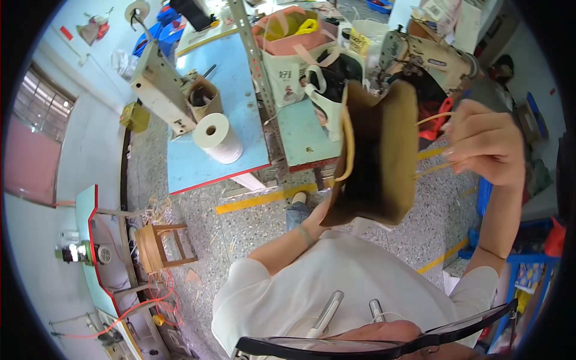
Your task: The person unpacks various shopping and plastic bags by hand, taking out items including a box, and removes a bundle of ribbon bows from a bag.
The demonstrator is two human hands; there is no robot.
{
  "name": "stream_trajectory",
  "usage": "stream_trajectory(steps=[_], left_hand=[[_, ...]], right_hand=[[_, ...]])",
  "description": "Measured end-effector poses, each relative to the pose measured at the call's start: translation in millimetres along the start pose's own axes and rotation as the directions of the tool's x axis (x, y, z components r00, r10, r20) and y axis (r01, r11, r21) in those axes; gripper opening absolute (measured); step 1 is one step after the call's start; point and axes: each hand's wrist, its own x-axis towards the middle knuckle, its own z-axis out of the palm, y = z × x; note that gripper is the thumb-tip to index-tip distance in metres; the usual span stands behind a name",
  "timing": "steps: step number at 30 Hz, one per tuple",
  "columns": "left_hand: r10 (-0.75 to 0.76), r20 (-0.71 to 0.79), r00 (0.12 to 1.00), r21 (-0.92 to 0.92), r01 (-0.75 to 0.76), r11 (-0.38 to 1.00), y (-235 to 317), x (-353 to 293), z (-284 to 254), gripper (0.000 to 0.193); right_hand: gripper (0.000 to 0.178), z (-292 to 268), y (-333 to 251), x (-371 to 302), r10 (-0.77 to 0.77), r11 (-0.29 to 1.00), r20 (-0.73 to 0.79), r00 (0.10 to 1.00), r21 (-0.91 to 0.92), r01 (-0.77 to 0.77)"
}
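Observation:
A brown paper bag (401, 150) hangs in front of my chest, its open mouth toward me and its inside dark. My right hand (487, 141) has its fingers closed on the yellowish cord handle (433, 170) at the right side, drawn out from the bag. Along the left rim curves the other cord handle (347, 144). My left hand (321, 216) is at the bag's lower left; the bag covers its fingers, so its grip does not show.
Beyond the bag is a bench (300, 135) with tote bags (285, 72) and a sewing machine (429, 57). To the left, a blue table (246, 141) carries a white thread cone (219, 141) and another machine (159, 90). A wooden stool (157, 246) stands on the speckled floor.

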Motion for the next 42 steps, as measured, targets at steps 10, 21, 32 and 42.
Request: stream_trajectory(steps=[10, 21, 32, 42], left_hand=[[0.274, -0.469, 0.840, -0.150, -0.381, 0.912, 80.4, -27.1, -148.0, 0.029], [0.389, -0.514, 0.764, 0.178, -0.349, 0.920, 186.5, -4.9, -45.1, 0.032], [0.299, -0.502, 0.812, 0.367, -0.113, 0.923, 230.1, 16.6, -34.8, 0.043], [0.228, -0.531, 0.816, 0.391, -0.003, 0.920, 223.9, -4.7, -67.6, 0.037]], right_hand=[[0.016, 84.4, 139.3, 58.7, 0.119, 0.965, 0.031, 0.992, 0.230, -0.123], [0.047, 135.7, 207.9, 74.3, 0.304, 0.932, -0.232, 0.924, -0.131, -0.339], [0.024, 157.3, 187.2, -58.6, 0.761, 0.626, -0.426, 0.489, 0.283, -0.727], [0.036, 113.6, 270.6, -242.0, 0.735, -0.239, -0.650, -0.195, 0.022, -0.971]])
